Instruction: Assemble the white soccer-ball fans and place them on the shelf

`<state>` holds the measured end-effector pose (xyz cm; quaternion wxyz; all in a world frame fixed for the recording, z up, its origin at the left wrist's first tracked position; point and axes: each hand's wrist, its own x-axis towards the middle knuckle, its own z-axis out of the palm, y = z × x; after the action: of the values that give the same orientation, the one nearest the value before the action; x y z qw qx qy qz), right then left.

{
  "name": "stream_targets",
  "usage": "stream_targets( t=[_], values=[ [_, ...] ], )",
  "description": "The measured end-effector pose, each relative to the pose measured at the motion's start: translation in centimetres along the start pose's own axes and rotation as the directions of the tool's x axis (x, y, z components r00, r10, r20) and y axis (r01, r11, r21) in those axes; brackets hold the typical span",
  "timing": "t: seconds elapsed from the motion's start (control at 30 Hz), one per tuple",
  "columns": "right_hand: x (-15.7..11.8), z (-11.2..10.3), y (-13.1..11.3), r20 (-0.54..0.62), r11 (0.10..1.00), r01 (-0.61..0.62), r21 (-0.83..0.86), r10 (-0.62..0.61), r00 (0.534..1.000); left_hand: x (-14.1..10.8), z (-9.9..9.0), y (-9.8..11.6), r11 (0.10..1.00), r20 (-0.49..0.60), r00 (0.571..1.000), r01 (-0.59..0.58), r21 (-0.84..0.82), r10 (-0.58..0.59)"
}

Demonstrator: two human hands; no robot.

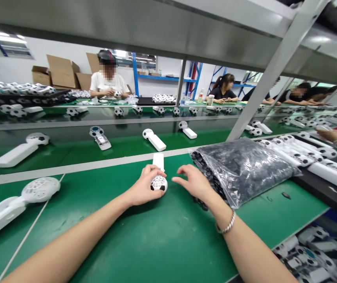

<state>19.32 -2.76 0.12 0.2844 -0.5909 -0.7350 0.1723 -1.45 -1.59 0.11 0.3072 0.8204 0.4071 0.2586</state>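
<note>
My left grip [143,184] is closed around the white fan [158,183], fingers curled over its ball-shaped head, handle pointing away across the green bench [171,236]. My right grip [192,181] is spread wide, holding nothing, just beside the plastic bag of black pieces [239,173].

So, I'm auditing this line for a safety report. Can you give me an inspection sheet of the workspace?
surface: green bench mat, with a pale line across it
job's things: white handheld fan with a football-patterned head; clear bag of black pieces
clutter: small dark piece on the mat; heap of similar fans to the right
hands: left hand closed around the fan's head; right hand open, beside the bag, wearing a bracelet
cables: nothing seen
surroundings: co-worker across the bench; cardboard boxes; blue racking
</note>
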Motion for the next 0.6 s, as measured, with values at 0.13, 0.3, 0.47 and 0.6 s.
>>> stream_targets(
  t=[0.13,0.3,0.47,0.6],
  values=[
    [-0.2,-2.1,2.0,-0.005,0.898,-0.174,-0.403,0.187,0.982,-0.1,-0.3,-0.1,0.997,-0.024,0.997,0.077,-0.023,-0.077],
    [0.1,-2.0,2.5,0.072,0.916,-0.12,-0.384,0.159,0.985,-0.1,-1.4,0.3,0.991,0.088,0.995,0.056,-0.12,-0.045],
    [0.1,-2.0,1.9,0.024,0.909,-0.099,-0.405,0.119,0.993,-0.3,-1.3,0.9,0.99,0.103,0.993,0.077,-0.12,-0.065],
    [0.2,-1.8,2.0,0.048,0.96,-0.014,-0.28,0.029,0.998,-0.3,-0.5,0.9,0.996,-0.009,0.998,0.067,-0.065,-0.068]
  ],
)
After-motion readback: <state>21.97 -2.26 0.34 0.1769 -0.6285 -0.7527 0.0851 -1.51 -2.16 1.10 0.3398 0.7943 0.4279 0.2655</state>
